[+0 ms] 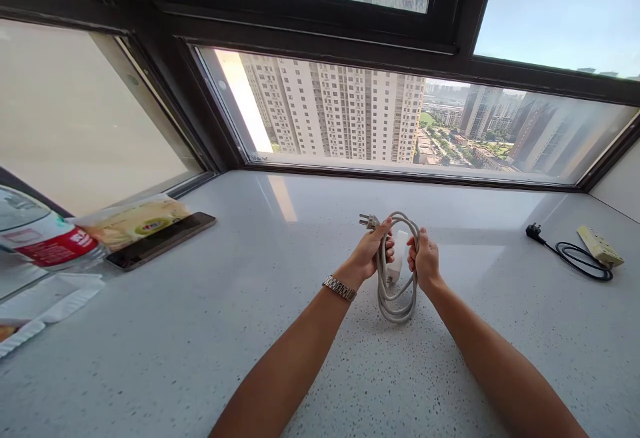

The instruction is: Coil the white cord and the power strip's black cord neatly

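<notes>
A pale grey power cord (pixel 399 315) is looped into a coil, held upright just above the speckled countertop. My left hand (pixel 373 251) grips the coil's left side, its fingers wrapped round the strands. At the top left, the cord's plug (pixel 369 221) sticks out past my left thumb with its prongs pointing left. My right hand (pixel 425 258) is closed round the right side of the same coil. Seen through the loops is a white block-like piece (pixel 395 270), partly hidden by the cord; whether it rests on the counter I cannot tell.
At right lie a yellowish power strip (pixel 600 246) and its black cord (pixel 575 258). On the left are a phone (pixel 163 241), a food packet (pixel 135 223), a bottle with a red label (pixel 55 241) and a white tray (pixel 60 298). Windows (pixel 340 115) rise behind the counter (pixel 240 331).
</notes>
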The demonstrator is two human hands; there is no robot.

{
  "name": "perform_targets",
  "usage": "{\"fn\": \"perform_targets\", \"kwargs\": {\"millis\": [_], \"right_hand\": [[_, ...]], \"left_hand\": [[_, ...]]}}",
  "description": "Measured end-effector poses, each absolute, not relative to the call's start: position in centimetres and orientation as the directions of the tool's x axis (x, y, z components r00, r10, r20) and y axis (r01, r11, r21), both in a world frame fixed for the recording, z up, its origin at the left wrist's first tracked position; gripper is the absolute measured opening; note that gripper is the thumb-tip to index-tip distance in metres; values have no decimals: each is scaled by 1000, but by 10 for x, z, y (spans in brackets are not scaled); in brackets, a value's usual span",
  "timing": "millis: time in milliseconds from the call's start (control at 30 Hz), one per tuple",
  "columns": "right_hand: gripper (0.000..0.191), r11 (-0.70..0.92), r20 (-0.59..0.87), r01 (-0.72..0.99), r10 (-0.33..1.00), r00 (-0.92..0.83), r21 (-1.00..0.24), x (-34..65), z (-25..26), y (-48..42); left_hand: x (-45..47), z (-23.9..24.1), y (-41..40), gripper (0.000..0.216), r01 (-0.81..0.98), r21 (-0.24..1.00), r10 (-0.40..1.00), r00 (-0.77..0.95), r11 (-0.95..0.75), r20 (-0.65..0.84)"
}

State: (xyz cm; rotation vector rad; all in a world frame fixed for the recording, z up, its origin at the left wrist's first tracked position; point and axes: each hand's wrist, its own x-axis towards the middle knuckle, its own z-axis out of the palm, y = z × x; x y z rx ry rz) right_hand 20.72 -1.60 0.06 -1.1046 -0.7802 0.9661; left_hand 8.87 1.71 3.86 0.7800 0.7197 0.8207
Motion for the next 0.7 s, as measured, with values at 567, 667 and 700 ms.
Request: {"fn": "perform_targets", "kwargs": {"millis": [567,667,700], "right_hand": [[45,204,243,133,824,512,-970,227,-25,-6],[47,175,251,190,811,529,-966,230,-23,-7],[48,168,254,207,808,532,-964,231,-23,-7]], "left_hand": [[82,11,32,57,-128,940,930,233,318,-283],[80,9,31,59,-105,938,911,296,331,-289],[80,8,31,59,-84,945,910,307,316,-278]]}}
